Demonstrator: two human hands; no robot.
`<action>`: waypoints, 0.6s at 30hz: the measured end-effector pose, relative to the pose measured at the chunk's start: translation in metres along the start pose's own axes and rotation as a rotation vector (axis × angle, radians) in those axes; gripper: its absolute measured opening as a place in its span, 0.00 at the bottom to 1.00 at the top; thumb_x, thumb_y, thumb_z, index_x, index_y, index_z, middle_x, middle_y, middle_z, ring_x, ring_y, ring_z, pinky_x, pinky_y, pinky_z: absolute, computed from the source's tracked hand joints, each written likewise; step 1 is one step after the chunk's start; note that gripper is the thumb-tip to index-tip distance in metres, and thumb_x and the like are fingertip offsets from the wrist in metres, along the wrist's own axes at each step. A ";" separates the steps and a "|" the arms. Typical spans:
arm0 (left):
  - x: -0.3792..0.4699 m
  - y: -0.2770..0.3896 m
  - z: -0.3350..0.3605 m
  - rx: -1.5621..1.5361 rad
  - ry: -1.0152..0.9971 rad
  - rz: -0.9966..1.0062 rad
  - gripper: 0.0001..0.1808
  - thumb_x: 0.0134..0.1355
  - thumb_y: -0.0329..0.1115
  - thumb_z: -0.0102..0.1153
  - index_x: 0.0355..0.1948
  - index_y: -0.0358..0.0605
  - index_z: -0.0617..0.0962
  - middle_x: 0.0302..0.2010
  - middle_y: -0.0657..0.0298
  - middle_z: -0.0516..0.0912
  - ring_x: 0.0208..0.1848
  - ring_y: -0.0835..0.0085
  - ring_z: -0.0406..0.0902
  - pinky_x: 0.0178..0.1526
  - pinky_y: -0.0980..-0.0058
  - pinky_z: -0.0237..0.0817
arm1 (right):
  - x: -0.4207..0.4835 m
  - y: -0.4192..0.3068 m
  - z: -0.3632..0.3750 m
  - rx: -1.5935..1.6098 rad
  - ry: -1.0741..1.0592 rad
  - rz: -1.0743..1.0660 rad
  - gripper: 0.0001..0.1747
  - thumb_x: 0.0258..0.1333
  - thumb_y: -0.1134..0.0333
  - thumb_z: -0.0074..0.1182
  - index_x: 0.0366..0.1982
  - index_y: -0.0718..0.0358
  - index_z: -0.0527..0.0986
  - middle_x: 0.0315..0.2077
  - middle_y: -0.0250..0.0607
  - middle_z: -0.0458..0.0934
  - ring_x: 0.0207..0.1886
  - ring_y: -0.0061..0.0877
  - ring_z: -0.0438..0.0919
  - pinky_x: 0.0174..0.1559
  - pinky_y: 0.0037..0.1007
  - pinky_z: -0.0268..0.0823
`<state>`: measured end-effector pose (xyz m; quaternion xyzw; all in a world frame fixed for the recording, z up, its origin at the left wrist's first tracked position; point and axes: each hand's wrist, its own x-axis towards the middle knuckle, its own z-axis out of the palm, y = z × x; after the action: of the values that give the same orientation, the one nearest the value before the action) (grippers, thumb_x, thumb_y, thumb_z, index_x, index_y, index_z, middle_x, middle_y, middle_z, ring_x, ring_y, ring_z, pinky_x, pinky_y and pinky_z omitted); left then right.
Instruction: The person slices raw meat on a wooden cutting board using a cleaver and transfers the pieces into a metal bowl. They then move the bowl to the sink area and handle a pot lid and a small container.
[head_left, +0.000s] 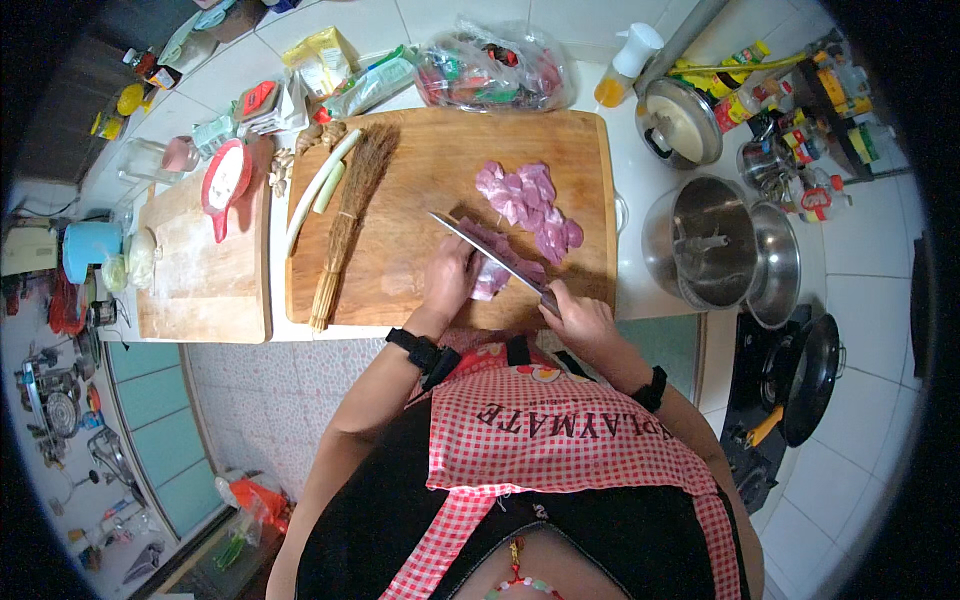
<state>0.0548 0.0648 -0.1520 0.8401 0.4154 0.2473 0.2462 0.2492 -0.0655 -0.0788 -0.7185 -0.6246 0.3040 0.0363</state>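
Observation:
My right hand (581, 319) is closed around the handle of a kitchen knife (491, 255). The blade slants up to the left across a piece of raw meat (491, 280) near the front of the wooden cutting board (420, 255). My left hand (448, 276) rests against the left side of that meat, fingers bent; part of the fingertips is hidden. More dark pink meat shows just behind the blade. Farther back on the board lies a spread of raw meat slices (525, 199). A bundled straw brush (349, 225) and pieces of green onion (319, 191) lie at the board's left.
A floured wooden board (202, 277) with a red strainer (225, 180) stands left. Ginger (322, 136) and garlic (280, 171) lie between the boards. Behind are a plastic bag (491, 75) and spray bottle (628, 64); at right, steel bowls (712, 240) and a black wok (812, 379).

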 end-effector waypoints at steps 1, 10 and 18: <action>0.001 -0.001 0.001 -0.004 0.018 0.023 0.14 0.52 0.27 0.60 0.43 0.41 0.79 0.45 0.49 0.78 0.46 0.51 0.75 0.48 0.61 0.70 | 0.000 -0.001 0.001 -0.008 0.030 -0.013 0.20 0.60 0.52 0.47 0.43 0.61 0.65 0.23 0.53 0.79 0.29 0.50 0.79 0.31 0.53 0.69; 0.004 -0.001 0.000 0.099 -0.115 -0.107 0.09 0.49 0.29 0.60 0.34 0.39 0.80 0.39 0.47 0.79 0.38 0.49 0.77 0.40 0.61 0.70 | 0.092 -0.037 0.015 -0.013 0.172 -0.176 0.21 0.57 0.55 0.52 0.43 0.65 0.67 0.24 0.52 0.80 0.28 0.47 0.80 0.30 0.47 0.72; 0.005 -0.004 -0.015 -0.084 -0.089 0.050 0.10 0.56 0.35 0.60 0.38 0.45 0.82 0.42 0.54 0.81 0.46 0.55 0.76 0.58 0.57 0.60 | 0.052 0.001 -0.002 0.224 0.007 -0.033 0.22 0.58 0.53 0.51 0.44 0.64 0.68 0.28 0.59 0.78 0.34 0.54 0.78 0.35 0.49 0.68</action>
<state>0.0459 0.0736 -0.1419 0.8493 0.3720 0.2328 0.2933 0.2529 -0.0170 -0.0981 -0.7005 -0.5985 0.3685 0.1235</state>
